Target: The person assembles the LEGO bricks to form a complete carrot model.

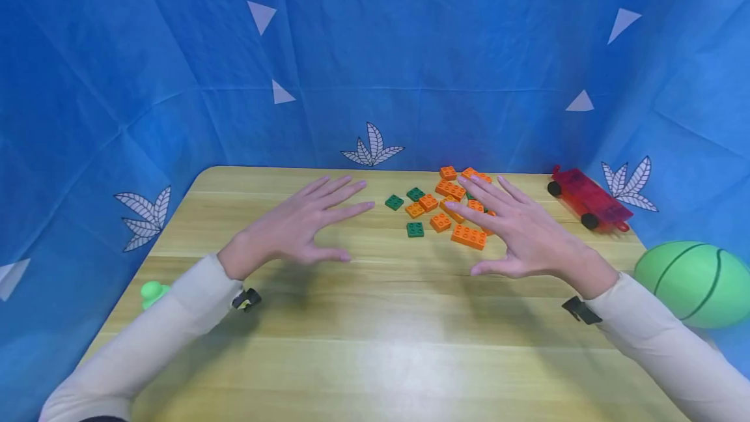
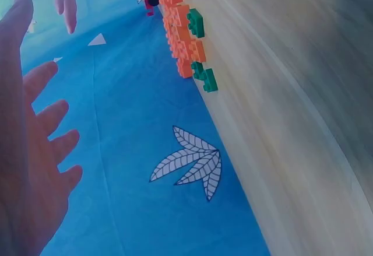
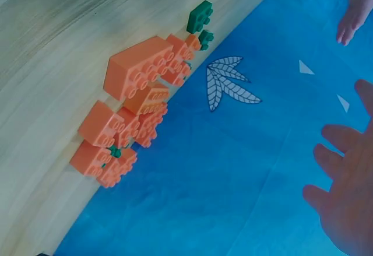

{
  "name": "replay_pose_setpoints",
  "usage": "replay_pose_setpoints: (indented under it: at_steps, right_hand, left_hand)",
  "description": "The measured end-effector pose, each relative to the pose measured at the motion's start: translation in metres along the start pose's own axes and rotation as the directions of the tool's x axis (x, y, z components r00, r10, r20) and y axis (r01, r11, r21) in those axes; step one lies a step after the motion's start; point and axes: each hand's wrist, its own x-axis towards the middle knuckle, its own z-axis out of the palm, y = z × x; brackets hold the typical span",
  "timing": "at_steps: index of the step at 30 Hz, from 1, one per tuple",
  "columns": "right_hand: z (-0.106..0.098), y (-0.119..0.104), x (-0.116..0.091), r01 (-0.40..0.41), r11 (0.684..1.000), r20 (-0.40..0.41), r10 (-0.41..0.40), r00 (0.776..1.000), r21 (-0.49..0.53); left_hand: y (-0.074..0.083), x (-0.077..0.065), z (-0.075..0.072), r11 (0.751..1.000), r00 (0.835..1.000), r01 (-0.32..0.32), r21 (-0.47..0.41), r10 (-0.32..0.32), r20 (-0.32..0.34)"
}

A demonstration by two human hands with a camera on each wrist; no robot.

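My left hand (image 1: 297,223) and right hand (image 1: 527,233) splay wide, gripping nothing; orange bricks (image 1: 441,223) lie at my right's ten o'clock, left's three.

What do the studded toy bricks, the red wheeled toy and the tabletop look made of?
Orange bricks and green bricks: likely hard plastic, smooth, with crisp moulded studs.
Red wheeled toy: probably plastic; its body looks translucent.
Tabletop: wood or wood-look laminate, given the grain streaks; the glare suggests a sheen.
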Motion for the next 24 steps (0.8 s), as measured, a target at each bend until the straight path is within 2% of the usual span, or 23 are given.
replay_pose_setpoints:
  at_steps: [2, 6, 9, 13, 16, 20, 24]
  right_hand:
    - [0.000, 0.001, -0.002, 0.000, 1.000, -0.003, 0.000, 1.000, -0.006]
    - [0.001, 0.002, -0.004, -0.012, 1.000, -0.007, 0.012, 1.000, -0.004]
    - [0.002, 0.003, -0.002, -0.020, 1.000, 0.008, 0.020, 1.000, -0.005]
    - [0.006, 0.005, 0.000, -0.046, 0.999, 0.027, 0.046, 0.999, -0.007]
    - [0.010, 0.005, -0.003, -0.071, 0.997, 0.038, 0.072, 0.997, -0.010]
    - [0.018, 0.005, -0.009, -0.085, 0.996, 0.032, 0.085, 0.996, -0.004]
    - [0.024, 0.010, -0.010, -0.095, 0.995, -0.022, 0.095, 0.995, 0.013]
  left_hand:
    - [-0.001, 0.005, 0.002, 1.000, 1.000, 0.015, -0.015, -0.015, 0.006]
    - [-0.005, 0.021, 0.008, 0.992, 0.997, 0.073, -0.100, -0.075, -0.009]
    - [-0.010, 0.035, 0.017, 0.974, 0.990, 0.127, -0.185, -0.137, -0.043]
    - [-0.017, 0.061, 0.035, 0.942, 0.971, 0.207, -0.264, -0.230, -0.060]
    - [-0.019, 0.085, 0.053, 0.920, 0.962, 0.255, -0.298, -0.272, -0.016]
    - [-0.021, 0.112, 0.077, 0.908, 0.958, 0.283, -0.309, -0.281, 0.054]
    - [-0.025, 0.134, 0.096, 0.920, 0.960, 0.280, -0.276, -0.264, 0.094]
